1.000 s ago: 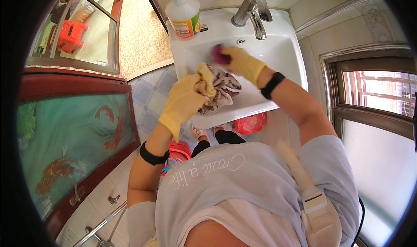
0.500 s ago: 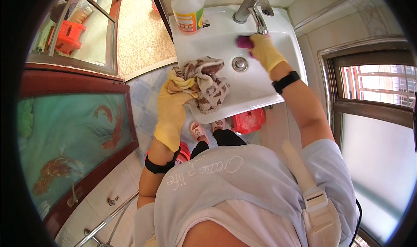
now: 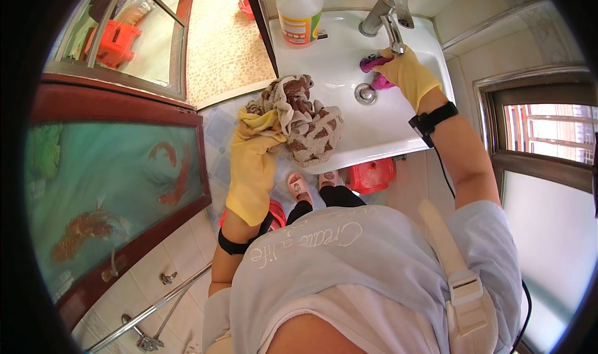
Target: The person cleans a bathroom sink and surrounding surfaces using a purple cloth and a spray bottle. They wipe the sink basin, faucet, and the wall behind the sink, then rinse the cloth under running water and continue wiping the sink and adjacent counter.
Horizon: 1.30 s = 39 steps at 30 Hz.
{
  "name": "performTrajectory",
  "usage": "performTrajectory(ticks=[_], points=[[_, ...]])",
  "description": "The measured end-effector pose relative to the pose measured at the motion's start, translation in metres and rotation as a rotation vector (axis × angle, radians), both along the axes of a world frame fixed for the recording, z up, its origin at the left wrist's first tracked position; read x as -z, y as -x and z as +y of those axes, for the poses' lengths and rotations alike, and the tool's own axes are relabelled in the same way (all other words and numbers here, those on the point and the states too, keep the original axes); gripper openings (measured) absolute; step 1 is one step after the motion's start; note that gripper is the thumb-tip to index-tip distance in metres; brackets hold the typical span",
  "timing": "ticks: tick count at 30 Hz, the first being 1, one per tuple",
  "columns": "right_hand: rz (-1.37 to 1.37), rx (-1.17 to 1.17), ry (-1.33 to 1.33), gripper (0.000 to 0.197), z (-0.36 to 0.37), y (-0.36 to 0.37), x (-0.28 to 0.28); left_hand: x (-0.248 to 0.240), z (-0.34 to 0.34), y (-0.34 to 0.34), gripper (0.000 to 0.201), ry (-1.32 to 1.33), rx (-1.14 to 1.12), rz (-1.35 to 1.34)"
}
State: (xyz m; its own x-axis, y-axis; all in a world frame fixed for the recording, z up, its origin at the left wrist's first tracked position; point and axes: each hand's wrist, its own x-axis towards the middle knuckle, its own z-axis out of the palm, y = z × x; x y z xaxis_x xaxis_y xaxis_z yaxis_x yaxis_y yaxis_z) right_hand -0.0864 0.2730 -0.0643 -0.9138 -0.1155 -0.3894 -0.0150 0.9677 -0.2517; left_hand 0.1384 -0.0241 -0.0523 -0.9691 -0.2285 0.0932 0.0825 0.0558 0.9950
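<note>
Both my hands wear yellow rubber gloves. My left hand (image 3: pixel 258 130) grips a bunched brown-and-beige patterned towel (image 3: pixel 314 136), which hangs over the left front corner of the white sink (image 3: pixel 355 148). Inside the basin, just under the spout of the chrome faucet (image 3: pixel 387 18), my right hand (image 3: pixel 402 70) is closed on a purple cloth (image 3: pixel 381 81). Part of that cloth sticks out to the left of the glove. Close below the cloth lies the round metal drain (image 3: pixel 365 94).
A spray bottle (image 3: pixel 299 14) with orange liquid stands on the sink's back left corner. Red plastic basins (image 3: pixel 371 176) sit on the floor beneath. To the left is an open door (image 3: pixel 118 186) with a fish picture; a window (image 3: pixel 548 127) is at the right.
The view has shifted, so the sink sits further right. My right hand has moved the purple cloth slightly within the basin below the faucet. My left hand still holds the towel.
</note>
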Motion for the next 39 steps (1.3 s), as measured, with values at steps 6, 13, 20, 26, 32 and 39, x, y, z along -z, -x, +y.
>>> performTrajectory(ticks=[6, 13, 20, 26, 32, 39], points=[[0.201, -0.104, 0.040, 0.021, -0.006, -0.022, 0.019, -0.009, 0.001, 0.003, 0.034, 0.089, 0.010, 0.176], [0.494, -0.577, 0.491, 0.014, -0.093, -0.047, 0.034, -0.012, 0.001, 0.002, 0.031, -0.489, -0.003, -0.100], [-0.016, -0.687, 0.654, 0.008, -0.087, -0.026, 0.048, -0.033, 0.013, 0.013, 0.034, 0.734, 0.038, -0.308], [0.013, -0.168, 0.377, 0.028, -0.135, -0.059, 0.028, -0.045, 0.023, 0.012, 0.065, 0.802, 0.079, -0.361], [-0.476, -0.548, 0.538, 0.023, -0.053, -0.073, 0.103, -0.031, 0.019, -0.002, 0.077, 1.008, 0.353, -0.160], [-0.122, -1.304, -0.330, 0.031, -0.022, -0.044, 0.109, -0.065, 0.038, 0.008, 0.112, 1.037, 0.424, -0.285]])
